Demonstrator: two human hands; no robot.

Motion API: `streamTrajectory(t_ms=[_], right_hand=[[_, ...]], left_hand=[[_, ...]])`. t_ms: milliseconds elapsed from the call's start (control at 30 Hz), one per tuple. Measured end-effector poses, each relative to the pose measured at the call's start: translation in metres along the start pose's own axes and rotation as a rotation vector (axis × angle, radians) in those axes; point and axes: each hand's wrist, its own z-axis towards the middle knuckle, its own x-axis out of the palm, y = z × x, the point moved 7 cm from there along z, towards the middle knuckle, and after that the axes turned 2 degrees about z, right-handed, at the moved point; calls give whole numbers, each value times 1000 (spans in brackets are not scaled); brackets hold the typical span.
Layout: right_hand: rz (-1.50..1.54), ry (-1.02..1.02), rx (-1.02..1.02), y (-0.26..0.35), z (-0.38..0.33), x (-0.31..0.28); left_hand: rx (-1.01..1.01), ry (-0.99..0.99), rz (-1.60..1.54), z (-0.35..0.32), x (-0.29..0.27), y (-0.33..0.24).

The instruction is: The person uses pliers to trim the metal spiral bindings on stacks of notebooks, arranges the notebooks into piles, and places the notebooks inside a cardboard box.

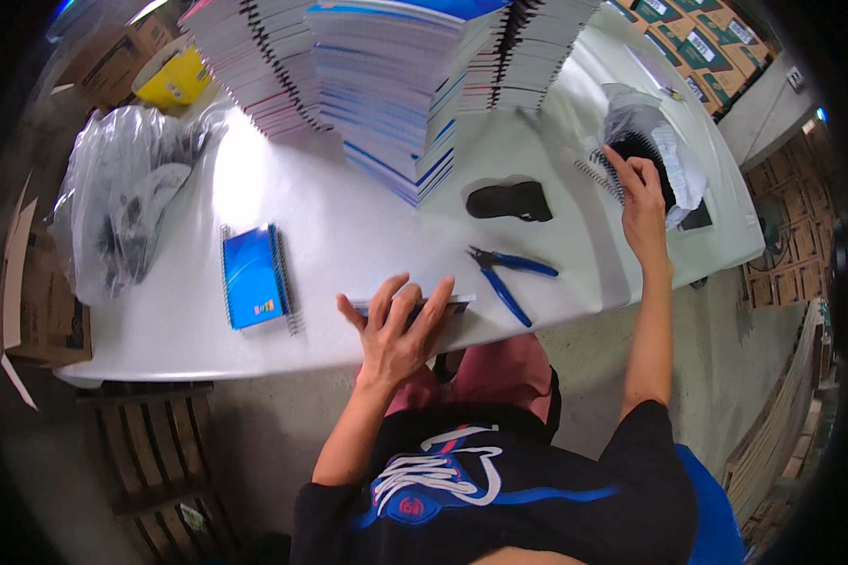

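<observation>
Presently, left hand (396, 320) rests on a book (459, 305), fingers spread. Right hand (643, 202) at plastic bag (684, 162), fingers half-curled; grip unclear.

A smooth, glossy desk (174, 344) lies beneath the hands (396, 330) (643, 202); left of them, a shiny-covered notebook (254, 278) and crinkled plastic bag (118, 193).

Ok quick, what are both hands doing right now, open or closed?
Left hand: open, fingers spread on a thin, flat, dark-and-white item.
Right hand: fingers bent at black spiral coils in a clear plastic bag; whether it's holding any can't be told.
</observation>
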Motion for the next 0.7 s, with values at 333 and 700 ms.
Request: streamTrajectory(t_ms=[333,700], right_hand=[[592,299,80,132,-49,42],[927,461,164,133,-60,56]], left_hand=[[-386,-55,-109,2,1,-8],[-381,-106,-80,2,-1,-6]])
